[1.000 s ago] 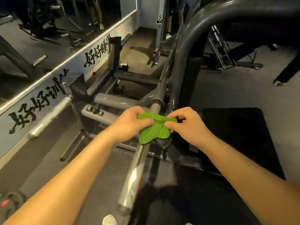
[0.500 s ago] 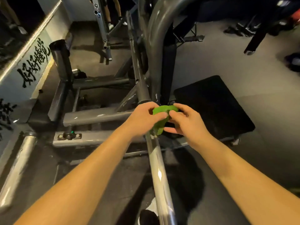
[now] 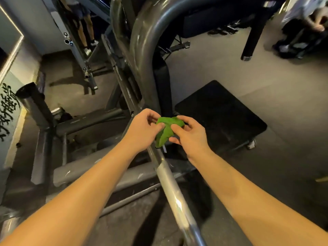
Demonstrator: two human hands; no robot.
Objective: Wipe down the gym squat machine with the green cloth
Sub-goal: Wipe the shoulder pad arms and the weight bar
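A small green cloth (image 3: 166, 131) is bunched between both hands, just above the squat machine's shiny steel bar (image 3: 174, 194), which runs from the lower middle up into the grey frame. My left hand (image 3: 143, 129) pinches the cloth's left side with thumb and fingers. My right hand (image 3: 189, 134) pinches its right side, fingers curled round the fabric. The cloth's lower end hangs down against the bar. A thick curved grey tube (image 3: 142, 55) of the machine rises right behind the hands.
A black footplate (image 3: 221, 114) lies on the grey floor to the right. Grey frame beams (image 3: 85, 123) and a dark upright post (image 3: 35, 105) stand at left, beside a wall with black lettering. Another person's legs (image 3: 85, 32) show at the back, more equipment far right.
The view has swung further right and closer to the machine. Both hands keep hold of the cloth, which now hangs longer and more folded between them.
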